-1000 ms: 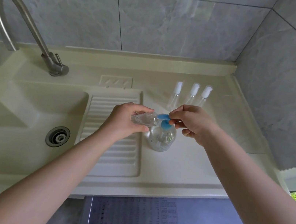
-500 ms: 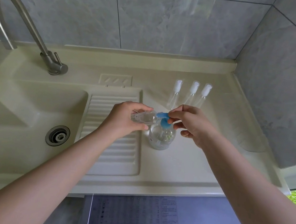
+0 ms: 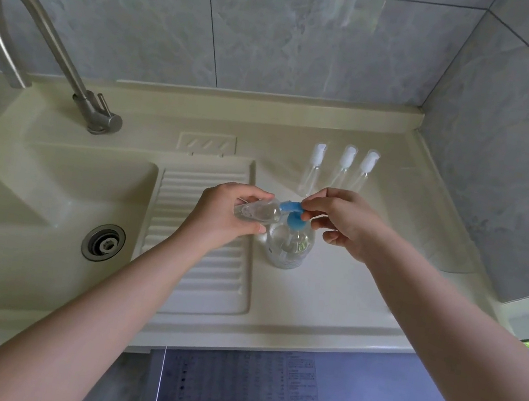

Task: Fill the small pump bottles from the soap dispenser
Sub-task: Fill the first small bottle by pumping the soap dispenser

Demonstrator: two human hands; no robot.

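A clear soap dispenser [image 3: 288,247] with a blue pump head [image 3: 292,213] stands on the cream counter beside the ribbed drainboard. My left hand [image 3: 222,218] grips a small clear bottle [image 3: 259,214] tilted on its side, its mouth against the blue spout. My right hand [image 3: 345,224] has its fingertips on the blue pump head from the right. Three small clear pump bottles with white tops [image 3: 341,172] stand in a row behind the dispenser, partly hidden by my right hand.
The cream sink basin [image 3: 33,200] with a metal drain [image 3: 103,242] lies to the left, a curved steel tap [image 3: 40,39] behind it. Grey tiled walls close the back and right. A blue printed panel [image 3: 261,395] sits below the counter's front edge.
Both hands stay at the dispenser, holding the small bottle and the pump head as before. Only the camera view has shifted slightly.
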